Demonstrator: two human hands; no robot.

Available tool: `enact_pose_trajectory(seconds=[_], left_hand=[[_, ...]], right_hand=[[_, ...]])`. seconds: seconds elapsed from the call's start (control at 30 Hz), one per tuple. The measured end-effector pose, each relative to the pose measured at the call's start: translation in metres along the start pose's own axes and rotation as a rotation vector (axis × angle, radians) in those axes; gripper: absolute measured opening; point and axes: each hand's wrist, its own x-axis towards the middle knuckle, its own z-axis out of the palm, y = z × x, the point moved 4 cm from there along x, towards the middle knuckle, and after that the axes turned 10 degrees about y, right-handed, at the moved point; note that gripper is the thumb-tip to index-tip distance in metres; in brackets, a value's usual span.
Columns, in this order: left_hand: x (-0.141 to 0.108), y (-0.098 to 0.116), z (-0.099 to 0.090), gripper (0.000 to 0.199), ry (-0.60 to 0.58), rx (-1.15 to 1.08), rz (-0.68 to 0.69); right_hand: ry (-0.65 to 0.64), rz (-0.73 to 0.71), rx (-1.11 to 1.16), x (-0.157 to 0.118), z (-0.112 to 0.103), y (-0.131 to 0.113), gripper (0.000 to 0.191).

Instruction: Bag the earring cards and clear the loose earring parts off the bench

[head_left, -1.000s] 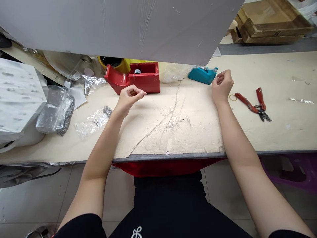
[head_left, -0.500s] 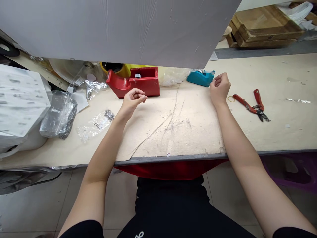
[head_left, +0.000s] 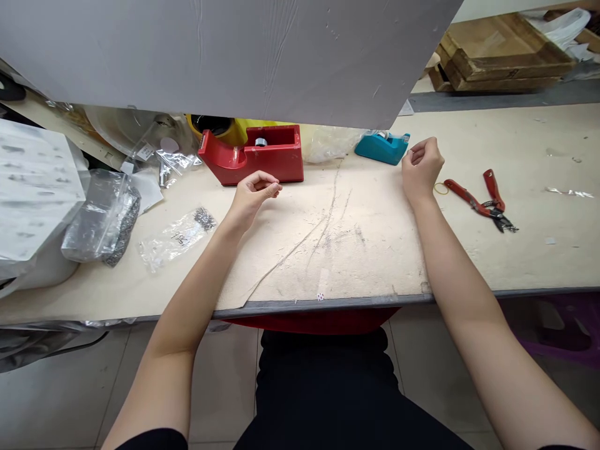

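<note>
My left hand (head_left: 255, 197) is closed in a pinch in front of the red tape dispenser (head_left: 281, 164); whatever its fingertips hold, if anything, is too small to make out. Beside the small teal tape dispenser (head_left: 380, 149), my right hand (head_left: 422, 165) has its fingers curled together, and their contents are hidden. Red-handled pliers (head_left: 487, 199) lie on the covered table (head_left: 529, 256) to the right of that hand, with a thin yellow ring (head_left: 441, 188) between them. A clear bag with small dark pieces (head_left: 180, 234) rests left of my left forearm.
A large grey panel (head_left: 225, 56) hangs over the table's back. At the left are a white faceted object (head_left: 35, 187) and a zip bag (head_left: 96, 215). Flat brown boxes (head_left: 509, 50) are stacked at the back right. The table's front edge (head_left: 337, 304) runs below my forearms.
The view has shifted slightly. My left hand remains pinched, but the thin bit seen at its fingertips earlier no longer shows clearly. My right hand stays curled near the teal dispenser.
</note>
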Motion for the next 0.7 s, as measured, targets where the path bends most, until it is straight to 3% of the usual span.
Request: enact_pose_trajectory(seconds=[0.2,0.4,0.7], left_hand=[[-0.005,0.002,0.006,0.029,-0.019,-0.003,-0.002],[-0.008,0.0,0.009,0.026,-0.029,-0.001,-0.024],[-0.011,0.001,0.01,0.036,-0.034,-0.01,-0.042]], right_hand=[[-0.013,-0.053,0.0,-0.002,-0.005,-0.013,0.023],[0.012,0.0,0.041,-0.007,-0.009,-0.023,0.024],[0.021,-0.004,0.058,-0.008,-0.017,-0.03,0.026]])
